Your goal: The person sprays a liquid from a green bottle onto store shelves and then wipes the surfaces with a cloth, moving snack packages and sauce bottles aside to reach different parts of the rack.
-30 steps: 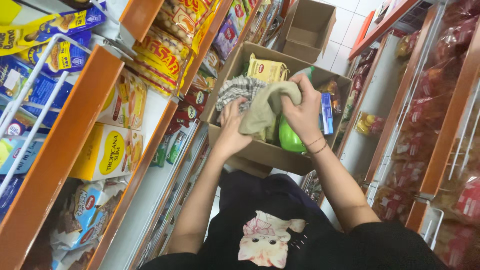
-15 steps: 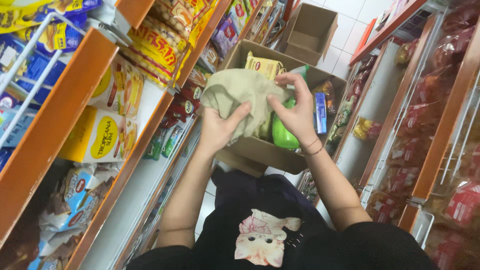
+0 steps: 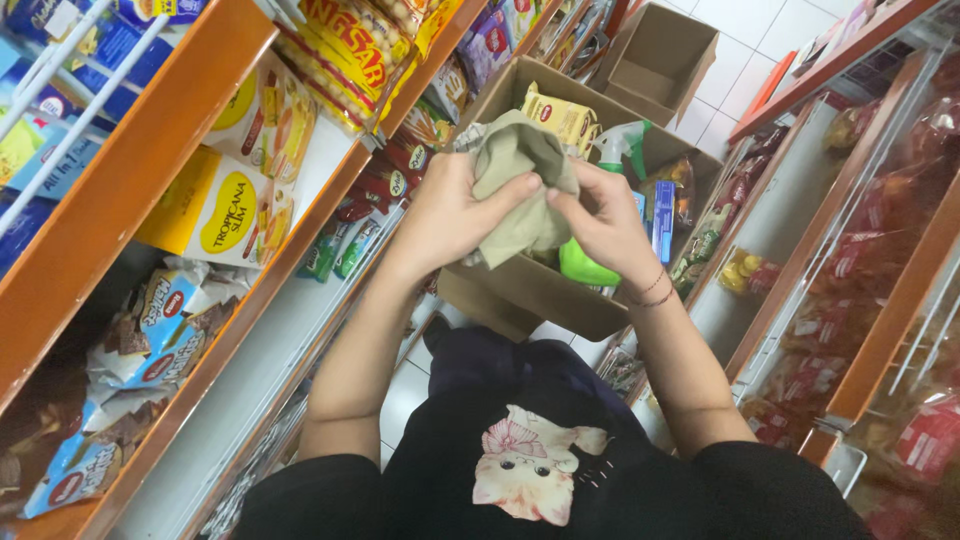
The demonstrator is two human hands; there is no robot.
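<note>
I hold a bunched olive-green cloth in front of me with both hands. My left hand grips its lower left side, thumb pressed on the fabric. My right hand pinches the right edge and also carries a green spray bottle, whose white and green trigger head sticks up behind the cloth. Under my hands stands an open cardboard box with a yellow packet and a blue carton inside.
Orange shelves with snack packets and yellow boxes run along the left; a bare white shelf board sits below. Shelves with red packets line the right. A second open cardboard box lies further down the tiled aisle.
Both hands have drawn the cloth closer together and bunched it tighter above the box. The view has tipped slightly, and the spray bottle's trigger head now shows behind the cloth.
</note>
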